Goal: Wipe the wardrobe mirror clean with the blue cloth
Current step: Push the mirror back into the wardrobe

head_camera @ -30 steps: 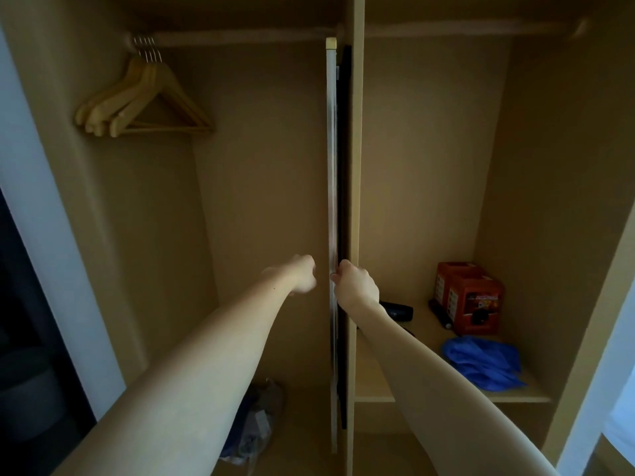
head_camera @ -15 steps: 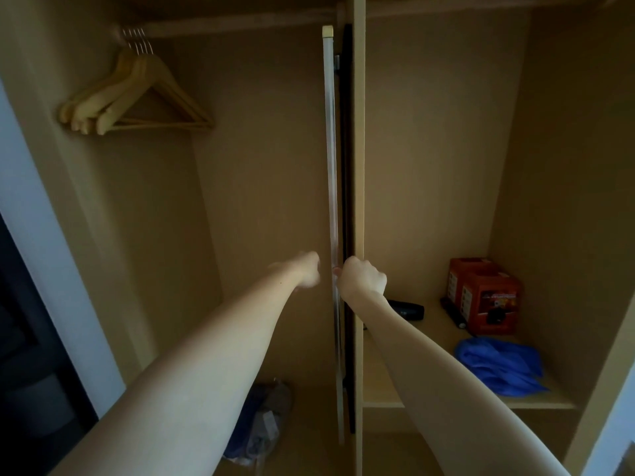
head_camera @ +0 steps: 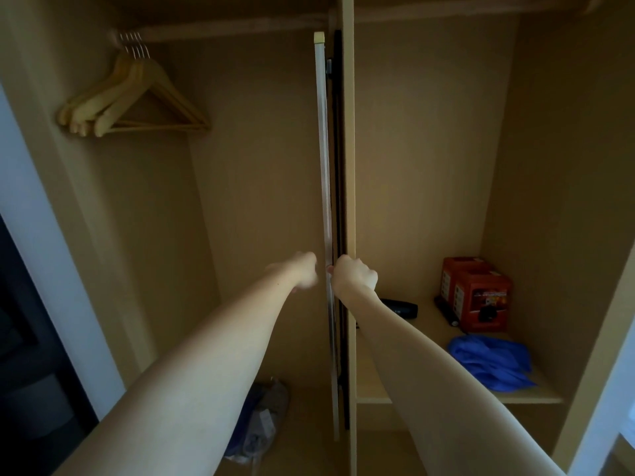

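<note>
The wardrobe [head_camera: 261,166] has matt, pale wood-look panels, smooth throughout. Left of its centre partition [head_camera: 349,166], the hangers [head_camera: 137,101] look like light varnished wood with thin metal hooks, and the mirror [head_camera: 324,166] shows a pale, faintly glossy edge. On the shelf [head_camera: 536,396] right of that partition, the blue cloth [head_camera: 491,362] is soft and crumpled, beside glossy red boxes [head_camera: 477,297].

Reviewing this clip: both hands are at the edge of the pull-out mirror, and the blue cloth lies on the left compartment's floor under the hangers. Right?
Not quite. The blue cloth lies on the shelf in the right compartment, in front of the red boxes, as the head view shows. Both the left hand and right hand are at the mirror edge.
</note>
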Motion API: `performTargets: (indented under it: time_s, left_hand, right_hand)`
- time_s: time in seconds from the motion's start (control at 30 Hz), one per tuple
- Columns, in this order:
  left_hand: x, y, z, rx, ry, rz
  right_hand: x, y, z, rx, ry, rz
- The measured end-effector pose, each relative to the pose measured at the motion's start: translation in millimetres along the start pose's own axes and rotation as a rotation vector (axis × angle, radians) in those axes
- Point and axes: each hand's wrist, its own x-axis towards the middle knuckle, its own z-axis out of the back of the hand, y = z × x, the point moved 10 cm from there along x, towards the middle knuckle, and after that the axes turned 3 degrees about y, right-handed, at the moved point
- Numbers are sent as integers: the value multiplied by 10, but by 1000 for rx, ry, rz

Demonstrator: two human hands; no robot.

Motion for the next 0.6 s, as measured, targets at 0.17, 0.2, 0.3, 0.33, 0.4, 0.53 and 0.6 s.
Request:
performTargets:
  time_s: [0.17, 0.2, 0.3, 0.33, 0.4, 0.53, 0.6]
  left_hand:
    - [-165, 22, 44, -32, -29, -22]
    - [-201, 30, 50, -41, -31, -30]
    - [-316, 56, 65, -39, -38, -41]
    - [-360, 54, 63, -39, -37, -47]
    - [-450, 30, 41, -43, -32, -60]
    - [-595, -88, -47, -40, -18, -92]
    - [-627, -152, -113, -45, -9, -99]
  right_hand:
    - [-143, -54, -113, 28, 22, 38]
    - [-172, -62, -112, 41, 19, 46]
    - [-257, -67, -112, 77, 34, 77]
    - [-288, -75, -116, 89, 45, 87]
    - [-356, -120, -129, 108, 71, 95]
    - [-508, -288, -193, 146, 124, 93]
    - [-589, -425, -221, 148, 142, 75]
